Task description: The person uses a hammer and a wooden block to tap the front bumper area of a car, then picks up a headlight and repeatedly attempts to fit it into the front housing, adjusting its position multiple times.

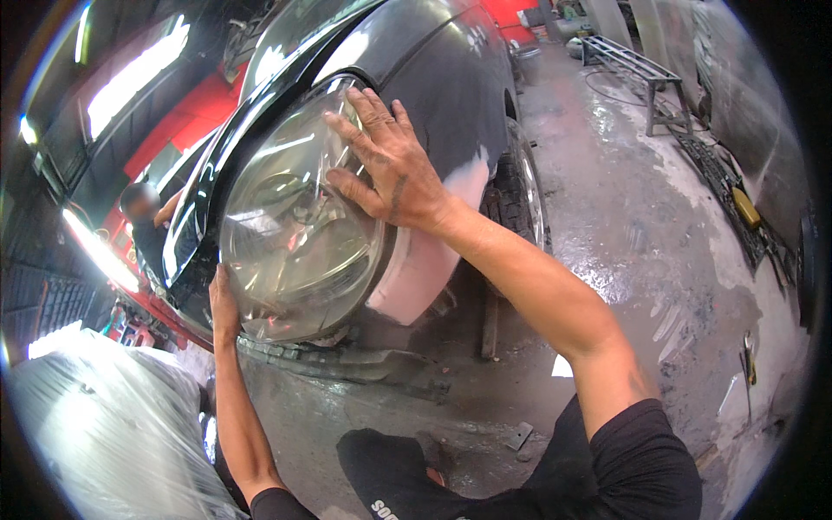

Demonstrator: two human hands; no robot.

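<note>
A large clear headlight (290, 225) sits in the front corner of a dark car, its lens glossy and its inner parts showing through. Against the lens's upper right edge lies my right hand (394, 173), open, fingers spread and pointing up along the rim. My left hand (225, 303) rests at the lower left edge of the same headlight, seen narrow from the side, its fingers stretched upward and partly hidden. Right of the headlight, the dark fender (433, 95) carries a pale pink patch of filler (425, 260) that reaches toward the front wheel (524, 186).
Plastic sheeting (104, 425) covers something at the lower left. Beyond the car's front, another person (143, 208) stands near red bodywork. A metal stand (637, 74) is at the far right, with tools and a yellow object (745, 208) along the wall. A small metal plate (519, 436) lies on the wet-looking floor.
</note>
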